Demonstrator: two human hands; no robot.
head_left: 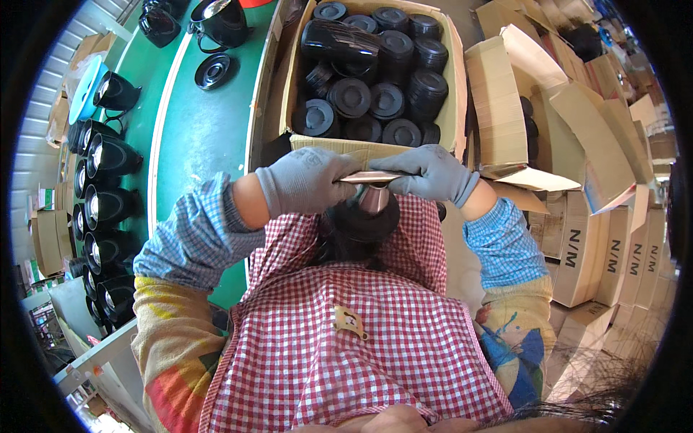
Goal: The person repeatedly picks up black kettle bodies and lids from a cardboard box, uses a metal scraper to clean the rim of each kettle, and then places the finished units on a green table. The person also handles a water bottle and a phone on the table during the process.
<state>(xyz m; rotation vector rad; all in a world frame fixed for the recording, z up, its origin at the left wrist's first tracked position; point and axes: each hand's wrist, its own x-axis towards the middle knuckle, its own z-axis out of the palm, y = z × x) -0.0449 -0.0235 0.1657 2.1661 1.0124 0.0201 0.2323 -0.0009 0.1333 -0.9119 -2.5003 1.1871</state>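
Observation:
My left hand (307,180), in a grey glove, grips one end of a shiny metal piece with a flat top edge (370,176). Its other end is gripped by my right hand (437,175), gloved the same way. Beneath the edge, a tapering metal part (375,198) points down to a dark, round black object (361,224) at my lap. Whether metal and black object are joined, I cannot tell. The fingertips are partly hidden behind the metal. Both hands are at the near side of an open cardboard box (455,79).
Stacked black round lids (351,98) and a glossy black cylinder (339,42) fill the box. Left, a green worktable (206,123) bears a row of black mugs (105,206), a loose black lid (214,71) and a light blue basin (88,90). Cartons (577,245) are piled at right.

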